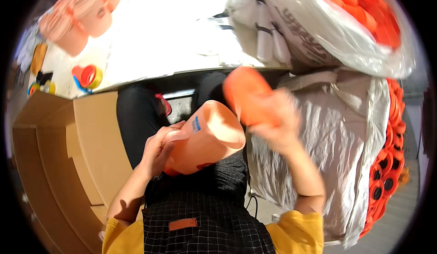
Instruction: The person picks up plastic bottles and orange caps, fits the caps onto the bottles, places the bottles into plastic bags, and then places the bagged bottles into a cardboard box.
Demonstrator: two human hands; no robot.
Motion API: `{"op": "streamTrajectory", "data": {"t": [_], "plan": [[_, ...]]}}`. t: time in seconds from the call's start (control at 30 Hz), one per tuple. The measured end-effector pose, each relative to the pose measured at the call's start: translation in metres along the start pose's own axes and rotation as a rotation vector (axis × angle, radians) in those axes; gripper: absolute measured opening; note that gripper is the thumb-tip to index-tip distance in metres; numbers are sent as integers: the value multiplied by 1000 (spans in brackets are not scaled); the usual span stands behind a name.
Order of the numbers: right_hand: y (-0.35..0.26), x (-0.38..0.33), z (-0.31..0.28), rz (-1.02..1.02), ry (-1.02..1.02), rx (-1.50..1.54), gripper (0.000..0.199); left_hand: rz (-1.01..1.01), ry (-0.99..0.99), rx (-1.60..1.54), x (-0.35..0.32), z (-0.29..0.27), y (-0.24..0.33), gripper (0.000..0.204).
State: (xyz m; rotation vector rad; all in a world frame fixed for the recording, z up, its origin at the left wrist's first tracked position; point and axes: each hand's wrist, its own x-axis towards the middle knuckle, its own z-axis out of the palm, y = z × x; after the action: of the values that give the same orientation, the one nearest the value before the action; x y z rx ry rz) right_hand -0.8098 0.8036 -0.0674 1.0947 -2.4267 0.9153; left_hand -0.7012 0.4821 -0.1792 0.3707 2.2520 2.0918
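My left hand (158,148) is closed around the side of a peach-coloured plastic container (200,144) with a blue mark on its wall. The container lies tilted above my lap, its round open mouth facing up and to the right. In my right hand (281,121), smeared by motion, is an orange lid (246,92). The lid is raised just beyond the container's mouth, on its far right side. From this angle I cannot tell whether the two touch.
Stacked peach containers (93,15) and tape rolls (88,76) sit on the white table (159,35). A cardboard box (98,135) stands open at my left. To my right, a clear bag (337,31) holds orange lids, beside a whitish sack (309,154) and more orange pieces (384,176).
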Motion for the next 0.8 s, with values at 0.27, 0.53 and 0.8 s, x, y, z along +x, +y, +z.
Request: {"op": "streamTrajectory", "data": {"t": [0.27, 0.53, 0.8], "plan": [[-22, -25, 77, 18, -218, 386, 62, -71, 83, -160, -22, -19, -16, 44], [-42, -27, 79, 186, -178, 395, 53, -155, 51, 38, -27, -19, -2, 41], [38, 65, 53, 503, -229, 638, 84, -45, 23, 372, -42, 11, 23, 30]]}}
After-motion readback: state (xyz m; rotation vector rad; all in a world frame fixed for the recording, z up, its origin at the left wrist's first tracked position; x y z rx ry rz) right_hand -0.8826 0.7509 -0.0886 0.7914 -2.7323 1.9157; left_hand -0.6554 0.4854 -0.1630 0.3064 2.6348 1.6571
